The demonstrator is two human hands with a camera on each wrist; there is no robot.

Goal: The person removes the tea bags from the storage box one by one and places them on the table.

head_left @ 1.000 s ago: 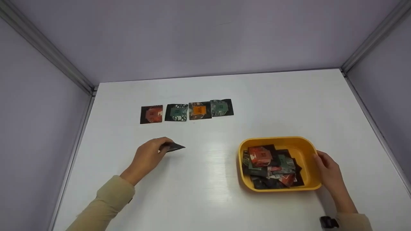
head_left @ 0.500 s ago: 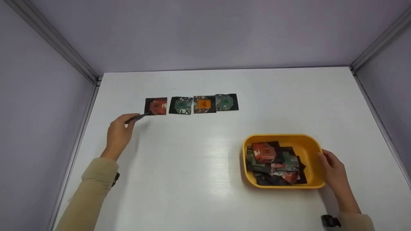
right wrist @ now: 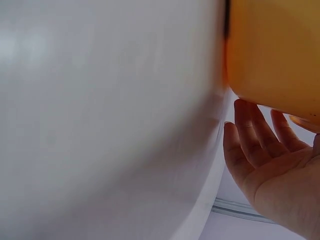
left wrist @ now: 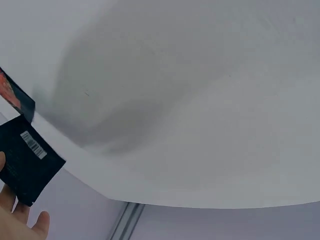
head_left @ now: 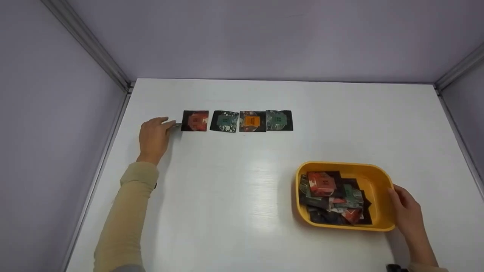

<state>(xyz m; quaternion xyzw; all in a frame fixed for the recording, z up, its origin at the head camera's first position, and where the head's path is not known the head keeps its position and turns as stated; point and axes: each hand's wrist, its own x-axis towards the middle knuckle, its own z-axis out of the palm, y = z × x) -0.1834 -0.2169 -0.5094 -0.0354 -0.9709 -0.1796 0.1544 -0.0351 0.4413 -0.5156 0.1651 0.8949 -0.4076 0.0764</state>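
My left hand point(head_left: 154, 138) pinches a small dark square packet point(left wrist: 30, 160) at the left end of a row of similar packets on the table. The held packet's barcode face shows in the left wrist view; in the head view only a sliver is visible. Closest to it in the row lies a red-and-black packet point(head_left: 195, 121). My right hand point(head_left: 410, 211) grips the right end of a yellow plastic bin point(head_left: 382, 204), thumb at the rim and fingers along the outer wall point(right wrist: 275, 55). Inside the bin is a loose heap of packets point(head_left: 332, 196).
Rightward, the row continues with a green-and-white packet point(head_left: 224, 121), an orange one point(head_left: 252, 121) and a green one point(head_left: 279, 120), these last two touching. Pale panels point(head_left: 264, 41) enclose the white table point(head_left: 227, 181) at the back and both sides.
My left hand has carried its packet from the table's middle, leftward and away from me, to the row's left end. My right hand stays on the bin. The head view has shifted slightly.
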